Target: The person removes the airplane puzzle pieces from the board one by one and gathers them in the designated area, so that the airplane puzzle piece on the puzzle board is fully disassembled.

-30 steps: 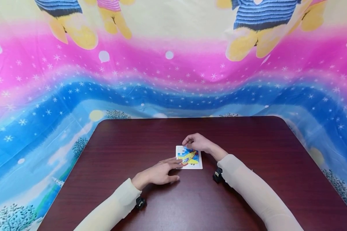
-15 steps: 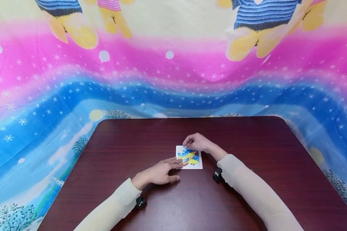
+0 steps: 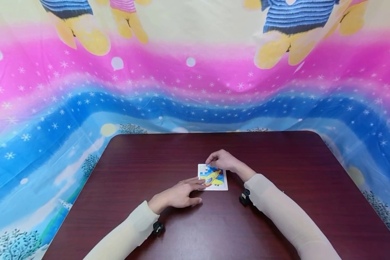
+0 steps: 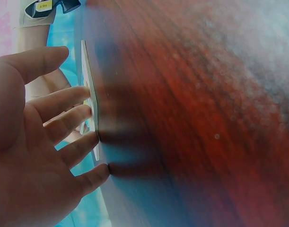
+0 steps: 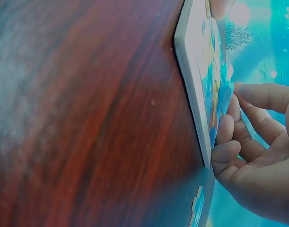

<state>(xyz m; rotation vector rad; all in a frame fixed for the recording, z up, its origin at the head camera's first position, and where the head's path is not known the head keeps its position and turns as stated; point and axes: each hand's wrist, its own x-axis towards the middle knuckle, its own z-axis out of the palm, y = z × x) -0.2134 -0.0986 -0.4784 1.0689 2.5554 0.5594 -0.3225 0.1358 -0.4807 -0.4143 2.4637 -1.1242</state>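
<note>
A small jigsaw puzzle [image 3: 225, 184] with a white frame lies on the table, showing a yellow plane on blue. My left hand [image 3: 178, 193] rests with its fingers spread and fairly straight, fingertips on the puzzle's left edge. In the left wrist view the board [image 4: 91, 80] appears edge-on beyond the fingers. Over the far edge of the puzzle, my right hand [image 3: 222, 160] has thumb and fingers brought together. The right wrist view shows those fingertips pinching a blue puzzle piece [image 5: 225, 97], tilted close over the picture. White gaps show in the picture's upper left part.
The dark red wooden table [image 3: 143, 155] has rounded far corners. A loose puzzle piece [image 5: 197, 208] lies on it beside the board in the right wrist view. Behind the table hangs a colourful printed cloth [image 3: 195, 97].
The right fingertips have shifted very slightly at the puzzle's far edge, and the piece under them has turned a little. The left hand and the board have stayed in place.
</note>
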